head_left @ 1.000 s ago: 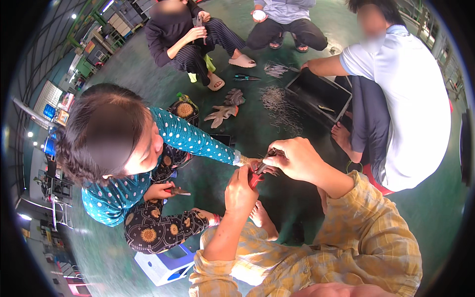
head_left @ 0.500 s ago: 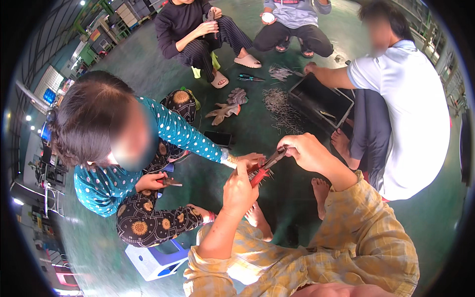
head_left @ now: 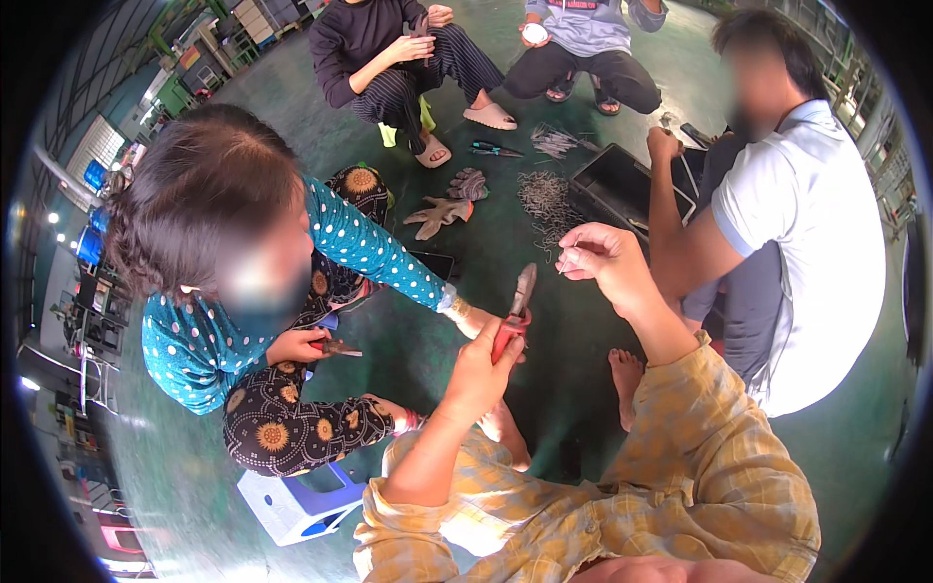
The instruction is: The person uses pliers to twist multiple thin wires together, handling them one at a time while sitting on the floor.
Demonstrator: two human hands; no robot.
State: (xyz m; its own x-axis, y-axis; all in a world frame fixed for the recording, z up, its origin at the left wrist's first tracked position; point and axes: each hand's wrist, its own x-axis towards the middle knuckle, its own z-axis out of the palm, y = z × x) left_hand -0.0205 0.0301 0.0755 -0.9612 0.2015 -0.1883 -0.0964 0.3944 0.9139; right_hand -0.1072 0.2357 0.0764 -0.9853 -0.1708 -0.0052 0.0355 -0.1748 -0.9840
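Observation:
My left hand (head_left: 474, 377) grips red-handled pliers (head_left: 525, 291), their jaws pointing up and away from me. Apart from the jaws, to the right, my right hand (head_left: 610, 264) is raised with thumb and finger pinched on a thin metal wire piece (head_left: 561, 262); its exact shape is too small to tell. The hand of a person in a dotted sleeve (head_left: 469, 319) reaches in just behind my left hand, partly hidden by it. A pile of small bent wire pieces (head_left: 549, 206) lies on the floor beyond my right hand.
Around me are a black tray (head_left: 595, 181), straight metal rods (head_left: 556, 142), work gloves (head_left: 439, 216), pliers on the floor (head_left: 494, 150) and a blue-white stool (head_left: 292, 505). The dotted-sleeve person holds other red-handled pliers (head_left: 336, 347). Several people crouch close by.
My right hand has moved away from the pliers' jaws, up and right. The pliers have turned more upright. The person in white has drawn a hand back, and the black tray appears shifted.

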